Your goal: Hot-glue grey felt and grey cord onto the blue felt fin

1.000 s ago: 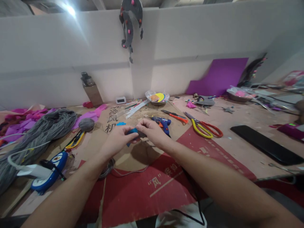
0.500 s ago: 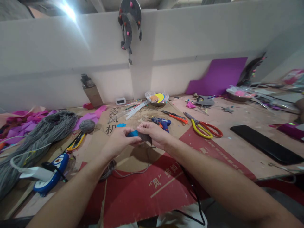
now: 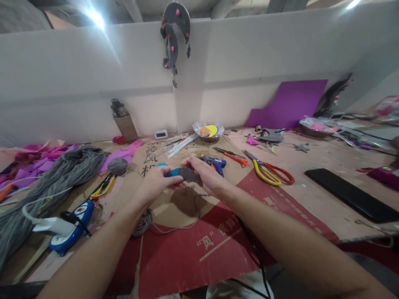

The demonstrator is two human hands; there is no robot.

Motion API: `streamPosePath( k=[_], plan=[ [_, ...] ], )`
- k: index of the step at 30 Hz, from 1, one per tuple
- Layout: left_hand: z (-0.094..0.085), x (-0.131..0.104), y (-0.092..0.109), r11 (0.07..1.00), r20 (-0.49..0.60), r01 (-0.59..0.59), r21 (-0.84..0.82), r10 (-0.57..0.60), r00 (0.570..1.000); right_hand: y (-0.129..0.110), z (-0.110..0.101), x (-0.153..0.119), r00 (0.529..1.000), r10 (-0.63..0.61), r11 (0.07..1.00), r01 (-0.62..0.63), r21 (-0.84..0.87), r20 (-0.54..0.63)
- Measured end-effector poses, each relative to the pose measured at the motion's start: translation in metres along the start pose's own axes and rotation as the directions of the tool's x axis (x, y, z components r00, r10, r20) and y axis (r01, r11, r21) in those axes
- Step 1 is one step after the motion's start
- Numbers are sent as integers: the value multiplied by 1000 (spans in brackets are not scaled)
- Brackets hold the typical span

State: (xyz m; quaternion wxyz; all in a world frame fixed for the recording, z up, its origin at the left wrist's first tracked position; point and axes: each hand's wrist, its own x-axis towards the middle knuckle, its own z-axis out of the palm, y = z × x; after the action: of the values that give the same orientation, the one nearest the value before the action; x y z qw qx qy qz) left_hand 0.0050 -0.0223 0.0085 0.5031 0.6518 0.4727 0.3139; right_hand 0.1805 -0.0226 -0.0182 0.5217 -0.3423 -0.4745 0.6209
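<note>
Above the cardboard, my left hand (image 3: 158, 178) pinches the blue end of a curved piece (image 3: 187, 174), blue on the left and dark grey on the right. The grey part looks like wound yarn, but its surface is too blurred to be sure. My right hand (image 3: 205, 172) curls around the grey end, its fingertips partly hidden behind the piece. A thin grey yarn strand (image 3: 181, 227) runs over the cardboard from a small yarn bundle (image 3: 144, 223) beside my left forearm up toward my hands. Just behind my right hand lies a blue glue gun (image 3: 215, 162).
Scissors (image 3: 268, 169) and an orange cutter (image 3: 232, 155) lie right of centre. A black flat case (image 3: 349, 193) is farther right. At left are a grey yarn skein (image 3: 71, 174), a yellow cutter (image 3: 104, 185) and a blue power strip (image 3: 73, 228). A bowl (image 3: 209, 137) stands at the back.
My right hand's fingers have shifted back and opened somewhat, so more of the grey part shows. My left hand keeps its pinch on the blue end. The view has tilted slightly.
</note>
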Motion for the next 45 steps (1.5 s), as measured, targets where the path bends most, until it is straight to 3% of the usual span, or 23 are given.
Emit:
streamPosePath(
  k=[2, 5, 8, 11, 15, 19, 22, 26, 29, 32, 34, 36, 38, 40, 42, 45],
  plan=[
    [0, 0, 0, 997, -23, 2, -79, -4, 1000, 0, -3, 3, 1000, -13, 999, 12, -36, -29],
    [0, -1, 2, 993, -48, -12, -120, 6, 999, -1, -4, 3, 999, -45, 993, 47, -113, 22],
    [1, -2, 2, 996, -62, -35, -88, 29, 998, -2, -2, -1, 990, -96, 964, 118, -237, 102],
    [0, -3, 3, 998, -53, -68, 16, 69, 996, -2, 0, -3, 988, -120, 942, 143, -304, 94],
    [-2, -4, 5, 992, 11, -111, 63, 111, 994, -1, -1, -1, 996, -85, 976, 87, -200, 19],
    [-2, -4, 7, 984, 112, -81, -157, 99, 989, -1, -2, -1, 1000, -30, 996, 31, -83, 5],
    [-1, -4, 8, 950, 108, -17, -312, 53, 993, -2, -1, -3, 1000, -1, 1000, 1, -14, 8],
    [-1, -4, 9, 939, 75, 62, -339, -38, 996, -3, 1, -5, 999, 34, 999, -34, 7, 36],
    [-2, -1, 6, 954, -9, 75, -289, -81, 997, -6, 1, -5, 999, 29, 999, -30, 19, 13],
    [-7, 4, 0, 983, -203, 12, -182, -50, 978, -7, -1, -4, 998, 10, 999, -8, 31, -65],
    [-15, 8, -3, 996, -377, -74, -40, 54, 925, -7, -3, -2, 994, 6, 999, -2, 37, -109],
    [-22, 10, -6, 987, -514, -145, 66, 158, 843, -7, -4, 0, 988, -18, 999, 23, 28, -156],
    [-27, 10, -5, 985, -552, -170, 7, 145, 821, -7, -4, 0, 973, -93, 996, 89, -28, -211],
    [-24, 7, -2, 977, -466, -116, -180, 19, 885, -8, -3, -2, 944, -217, 970, 180, -161, -249],
    [-15, 3, 3, 932, -252, 32, -360, -130, 959, -11, -2, -7, 898, -375, 893, 283, -350, -229],
    [1, -4, 9, 829, 88, 224, -512, -209, 974, -13, -1, -16, 787, -617, 615, 485, -622, 4]
  ],
)
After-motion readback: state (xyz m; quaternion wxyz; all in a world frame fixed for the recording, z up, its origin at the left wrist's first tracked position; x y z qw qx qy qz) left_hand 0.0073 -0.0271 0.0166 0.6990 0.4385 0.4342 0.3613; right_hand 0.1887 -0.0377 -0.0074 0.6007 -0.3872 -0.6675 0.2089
